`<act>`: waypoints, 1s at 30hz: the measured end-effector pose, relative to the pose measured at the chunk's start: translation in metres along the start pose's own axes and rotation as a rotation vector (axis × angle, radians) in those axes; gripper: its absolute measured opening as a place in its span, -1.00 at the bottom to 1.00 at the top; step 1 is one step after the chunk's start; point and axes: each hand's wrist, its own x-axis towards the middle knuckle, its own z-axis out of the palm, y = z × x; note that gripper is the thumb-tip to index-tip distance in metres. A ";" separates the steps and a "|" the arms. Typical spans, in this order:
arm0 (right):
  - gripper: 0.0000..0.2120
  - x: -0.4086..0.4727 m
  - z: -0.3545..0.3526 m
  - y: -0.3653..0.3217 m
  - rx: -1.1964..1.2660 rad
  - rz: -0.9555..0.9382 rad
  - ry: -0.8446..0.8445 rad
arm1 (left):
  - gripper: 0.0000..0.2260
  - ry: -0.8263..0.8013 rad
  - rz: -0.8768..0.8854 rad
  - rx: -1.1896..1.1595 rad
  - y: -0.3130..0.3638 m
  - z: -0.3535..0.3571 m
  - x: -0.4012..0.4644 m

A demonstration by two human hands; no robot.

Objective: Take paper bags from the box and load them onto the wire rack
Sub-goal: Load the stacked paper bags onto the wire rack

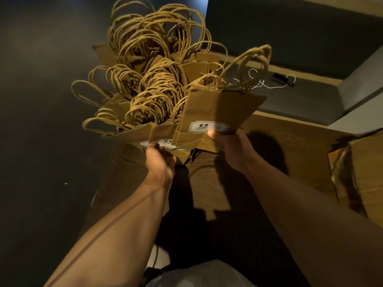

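Now, bags: right hand (230, 148) pinches a flat bundle of paper bags (219, 112) by the bottom edge.
Left hand (159, 160): grips the wire rack (190, 157) front.
Handling: likely light, floppy; twisted handles snag.

Price labels reading "9.9" on the paper bags

The white label (208, 127) low on the front paper bag (219, 112) reads "9.9" in bold black, with finer print beneath it too small to read. Just left of and below that bag, a second white label (165, 142) on another bag shows "9.9" as well, partly covered.
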 end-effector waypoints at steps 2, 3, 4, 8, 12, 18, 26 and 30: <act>-0.78 0.002 0.000 -0.001 0.013 -0.011 0.016 | -0.90 -0.028 -0.013 -0.004 0.003 0.003 0.001; -0.74 0.002 0.000 0.000 0.031 -0.007 0.020 | -0.89 -0.042 -0.019 0.003 0.006 0.004 0.001; -0.70 0.002 0.001 0.000 0.036 -0.006 0.033 | -0.89 -0.058 -0.024 -0.004 0.008 0.006 0.000; -0.75 0.003 0.004 0.001 -0.008 -0.021 0.095 | -0.80 -0.007 -0.030 -0.003 0.008 0.006 0.004; -0.76 0.003 0.003 0.003 0.009 -0.026 0.072 | -0.82 0.005 0.010 -0.055 0.003 0.004 0.006; -0.69 0.004 0.003 0.014 -0.109 0.011 0.040 | -0.61 -0.070 -0.020 -0.122 -0.003 0.005 0.008; -0.88 0.022 0.028 0.023 -0.566 -0.043 -0.009 | -0.84 0.007 -0.012 -0.008 -0.005 0.001 0.011; -0.77 0.026 0.026 0.046 -0.710 -0.036 0.182 | -0.79 0.171 0.108 0.288 0.001 -0.010 0.013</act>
